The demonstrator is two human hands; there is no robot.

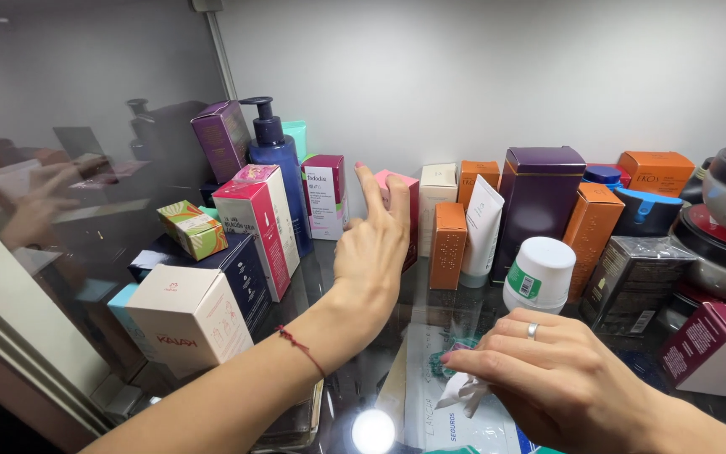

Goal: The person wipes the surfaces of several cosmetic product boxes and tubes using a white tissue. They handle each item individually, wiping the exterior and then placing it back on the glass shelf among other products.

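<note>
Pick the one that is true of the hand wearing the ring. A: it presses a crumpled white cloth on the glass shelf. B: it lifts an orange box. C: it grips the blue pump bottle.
A: the right hand, ring on one finger, holds a crumpled white cloth against the glass shelf.

bright even overhead light, lamp glare on glass shelf (373, 430), reflections in left pane, sharp focus

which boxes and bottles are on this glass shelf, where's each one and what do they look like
Tall dark blue pump bottle: back left, by the wall.
Pink and white upright box: left, in front of the pump bottle.
Pale peach box: front left, tilted.
Dark purple tall box: back centre-right.
White round-capped jar: centre, beyond the right hand.
Left hand: raised, fingers near a pink box.
</note>
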